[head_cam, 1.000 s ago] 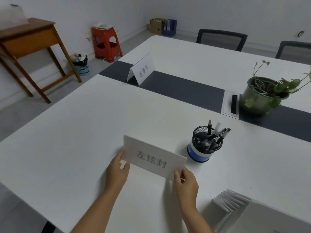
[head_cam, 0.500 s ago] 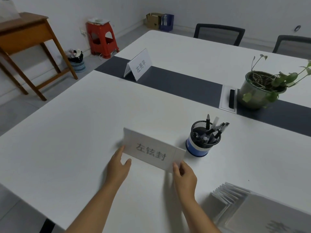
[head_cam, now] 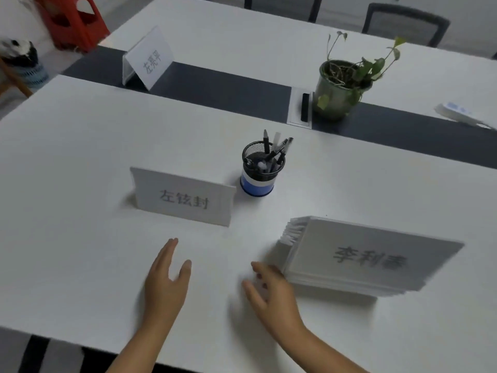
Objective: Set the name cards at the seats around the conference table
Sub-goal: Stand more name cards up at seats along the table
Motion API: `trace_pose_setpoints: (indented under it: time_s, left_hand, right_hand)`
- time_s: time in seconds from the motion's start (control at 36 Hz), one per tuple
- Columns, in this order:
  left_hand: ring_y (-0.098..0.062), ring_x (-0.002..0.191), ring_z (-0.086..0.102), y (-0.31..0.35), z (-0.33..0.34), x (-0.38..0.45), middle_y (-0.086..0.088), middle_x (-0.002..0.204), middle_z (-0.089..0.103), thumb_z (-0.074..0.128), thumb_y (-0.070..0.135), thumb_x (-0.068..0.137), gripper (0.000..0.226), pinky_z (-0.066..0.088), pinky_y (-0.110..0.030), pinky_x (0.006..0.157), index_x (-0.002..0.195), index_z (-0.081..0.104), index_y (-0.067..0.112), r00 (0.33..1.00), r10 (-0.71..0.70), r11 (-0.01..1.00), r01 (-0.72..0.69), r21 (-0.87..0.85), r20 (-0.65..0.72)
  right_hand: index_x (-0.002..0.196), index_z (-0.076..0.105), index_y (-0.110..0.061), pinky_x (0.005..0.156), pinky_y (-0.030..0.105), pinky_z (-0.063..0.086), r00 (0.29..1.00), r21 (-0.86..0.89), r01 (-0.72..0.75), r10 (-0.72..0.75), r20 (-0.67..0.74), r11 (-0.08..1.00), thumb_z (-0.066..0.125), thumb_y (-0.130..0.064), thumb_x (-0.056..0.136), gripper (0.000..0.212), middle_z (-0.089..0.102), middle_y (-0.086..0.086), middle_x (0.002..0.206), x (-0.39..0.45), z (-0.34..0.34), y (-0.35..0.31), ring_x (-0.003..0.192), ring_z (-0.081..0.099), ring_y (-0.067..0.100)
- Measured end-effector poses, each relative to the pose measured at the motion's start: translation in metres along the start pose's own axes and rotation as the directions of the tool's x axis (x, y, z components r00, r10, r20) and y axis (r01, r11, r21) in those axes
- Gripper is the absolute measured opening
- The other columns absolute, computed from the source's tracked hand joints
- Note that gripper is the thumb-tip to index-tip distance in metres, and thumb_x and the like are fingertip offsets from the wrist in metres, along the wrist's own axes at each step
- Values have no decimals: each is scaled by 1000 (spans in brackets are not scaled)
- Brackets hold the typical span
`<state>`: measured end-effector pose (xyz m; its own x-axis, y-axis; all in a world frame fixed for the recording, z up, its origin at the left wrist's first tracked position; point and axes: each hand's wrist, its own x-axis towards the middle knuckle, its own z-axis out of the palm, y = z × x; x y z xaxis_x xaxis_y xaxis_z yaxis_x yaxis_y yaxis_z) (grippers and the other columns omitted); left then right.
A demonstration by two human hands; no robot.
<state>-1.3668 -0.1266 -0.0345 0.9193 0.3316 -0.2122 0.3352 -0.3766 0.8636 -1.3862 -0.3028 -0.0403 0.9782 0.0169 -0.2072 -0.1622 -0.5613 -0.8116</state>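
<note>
A white name card (head_cam: 184, 197) with dark characters stands upright on the white conference table (head_cam: 67, 162), with no hand on it. My left hand (head_cam: 166, 278) hovers open just in front of it, fingers apart. My right hand (head_cam: 271, 289) is open beside the left edge of a stack of name cards (head_cam: 357, 259) lying at the right; whether it touches the stack I cannot tell. Another name card (head_cam: 149, 59) stands on the dark centre strip at the far left.
A mesh pen holder (head_cam: 261, 168) stands right behind the near card. A potted plant (head_cam: 341, 87) and a cable hatch (head_cam: 302, 107) sit on the dark strip. Two chairs (head_cam: 403, 22) line the far side. A red stool (head_cam: 70, 20) stands off the table's left.
Both hands have let go of the near name card and drawn back toward me. My right hand has shifted right toward the stack. The camera has tilted down and right.
</note>
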Motion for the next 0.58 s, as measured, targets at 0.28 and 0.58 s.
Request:
trace_pose_setpoints:
  time_s: [0.28, 0.58]
  left_hand:
    - [-10, 118, 39, 56, 86, -67, 10, 131, 36, 68, 16, 77, 72, 31, -25, 96, 138, 28, 20, 954, 97, 977, -37, -211, 284]
    - [-12, 106, 48, 119, 117, -75, 7, 120, 49, 65, 14, 79, 69, 37, -26, 91, 137, 28, 23, 956, 169, 975, -127, -183, 239]
  right_hand:
    - [72, 56, -64, 61, -1, 42, 868, 154, -119, 178, -463, 981, 52, -52, 56, 20, 65, -32, 80, -86, -118, 64, 79, 59, -10]
    - [137, 25, -32, 88, 28, 40, 930, 284, -138, 223, -292, 949, 70, -28, 76, 76, 45, -8, 120, -41, -213, 59, 104, 51, 15]
